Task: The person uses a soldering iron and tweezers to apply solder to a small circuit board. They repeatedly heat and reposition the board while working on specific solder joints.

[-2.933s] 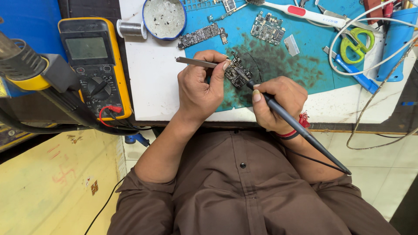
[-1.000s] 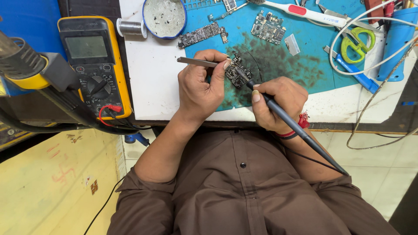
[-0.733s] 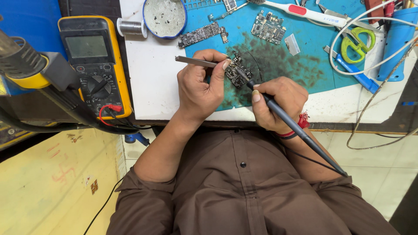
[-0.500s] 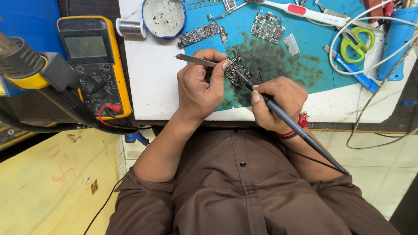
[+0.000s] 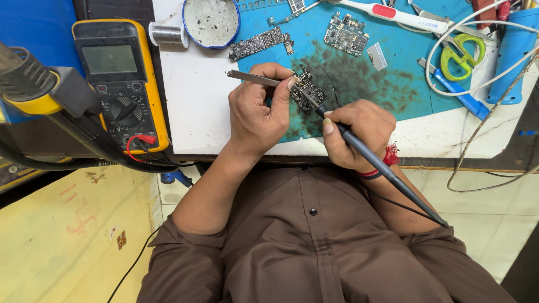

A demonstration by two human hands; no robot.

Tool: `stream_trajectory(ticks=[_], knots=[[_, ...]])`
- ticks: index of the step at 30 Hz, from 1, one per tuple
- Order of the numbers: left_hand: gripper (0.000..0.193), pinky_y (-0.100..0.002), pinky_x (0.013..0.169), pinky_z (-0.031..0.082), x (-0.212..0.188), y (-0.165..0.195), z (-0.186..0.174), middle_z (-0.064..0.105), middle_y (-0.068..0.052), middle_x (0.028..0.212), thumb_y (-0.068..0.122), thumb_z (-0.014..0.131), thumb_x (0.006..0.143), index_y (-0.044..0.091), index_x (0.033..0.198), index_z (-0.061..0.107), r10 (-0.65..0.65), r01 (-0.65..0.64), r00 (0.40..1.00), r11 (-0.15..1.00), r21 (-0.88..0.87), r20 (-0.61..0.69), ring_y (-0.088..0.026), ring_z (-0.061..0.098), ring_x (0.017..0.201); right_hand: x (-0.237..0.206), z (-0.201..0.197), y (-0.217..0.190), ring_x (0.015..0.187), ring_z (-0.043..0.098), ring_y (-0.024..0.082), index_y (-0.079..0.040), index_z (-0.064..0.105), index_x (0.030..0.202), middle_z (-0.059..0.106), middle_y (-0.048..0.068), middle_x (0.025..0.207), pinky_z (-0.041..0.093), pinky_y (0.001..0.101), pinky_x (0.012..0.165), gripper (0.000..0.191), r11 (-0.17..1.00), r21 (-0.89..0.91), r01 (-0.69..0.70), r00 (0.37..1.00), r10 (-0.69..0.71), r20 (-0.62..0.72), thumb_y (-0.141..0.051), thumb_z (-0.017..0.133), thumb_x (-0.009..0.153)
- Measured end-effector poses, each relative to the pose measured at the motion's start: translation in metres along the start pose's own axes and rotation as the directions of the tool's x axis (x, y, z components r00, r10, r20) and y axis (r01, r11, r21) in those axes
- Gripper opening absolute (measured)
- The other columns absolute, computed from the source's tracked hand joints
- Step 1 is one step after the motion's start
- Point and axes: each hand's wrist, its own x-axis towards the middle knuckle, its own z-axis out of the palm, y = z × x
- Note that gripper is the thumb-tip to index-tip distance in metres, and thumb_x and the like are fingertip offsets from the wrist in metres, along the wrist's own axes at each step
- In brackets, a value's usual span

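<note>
- Two hands meet over one small circuit board (image 5: 306, 90), which lies on the stained blue mat (image 5: 393, 84) just ahead of the knuckles, between both hands.
- Right hand (image 5: 356, 134) is closed in a pen grip round the dark soldering iron (image 5: 382, 168); its long axis runs diagonally from low right up-left, with the tip on the board.
- Left hand (image 5: 258, 115) is nearer the board, and it pinches metal tweezers (image 5: 252, 77) between thumb and forefinger; these lie nearly level, with the blunt end pointing left.
- Yellow multimeter (image 5: 118, 84) sits well apart, far left.
</note>
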Motion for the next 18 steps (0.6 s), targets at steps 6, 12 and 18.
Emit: stream_trajectory(ticks=[6, 12, 18], knots=[[0.006, -0.022, 0.063, 0.049, -0.001, 0.0004, 0.0, 0.07, -0.002, 0.087, 0.003, 0.07, 0.104, 0.002, 0.107, 0.065, 0.008, -0.008, 1.0, 1.0, -0.003, -0.002, -0.006, 0.061, 0.07, -0.0002, 0.0007, 0.0014, 0.069, 0.067, 0.027, -0.003, 0.065, 0.098, 0.068, 0.011, 0.081, 0.051, 0.0339, 0.061, 0.009, 1.0, 0.014, 0.011, 1.0, -0.011, -0.003, -0.004, 0.073, 0.094], [0.006, -0.022, 0.062, 0.048, -0.0009, 0.0002, -0.0001, 0.069, -0.002, 0.085, 0.003, 0.07, 0.103, 0.003, 0.107, 0.065, -0.011, 0.011, 1.0, 1.0, -0.004, 0.002, -0.006, 0.059, 0.068, 0.0004, 0.0001, 0.0002, 0.07, 0.067, 0.027, -0.003, 0.065, 0.098, 0.069, 0.011, 0.082, 0.051, 0.0337, 0.062, 0.008, 1.0, 0.015, -0.001, 1.0, 0.001, 0.007, -0.004, 0.072, 0.094], [0.006, -0.022, 0.063, 0.049, -0.0009, -0.0009, 0.0002, 0.07, -0.002, 0.086, 0.003, 0.069, 0.105, 0.003, 0.108, 0.065, 0.003, -0.003, 1.0, 1.0, -0.019, 0.003, -0.006, 0.061, 0.07, 0.0017, 0.0003, -0.0005, 0.071, 0.067, 0.027, -0.003, 0.065, 0.099, 0.069, 0.012, 0.083, 0.052, 0.0341, 0.063, 0.008, 1.0, 0.016, 0.003, 1.0, -0.003, -0.003, -0.004, 0.072, 0.094]])
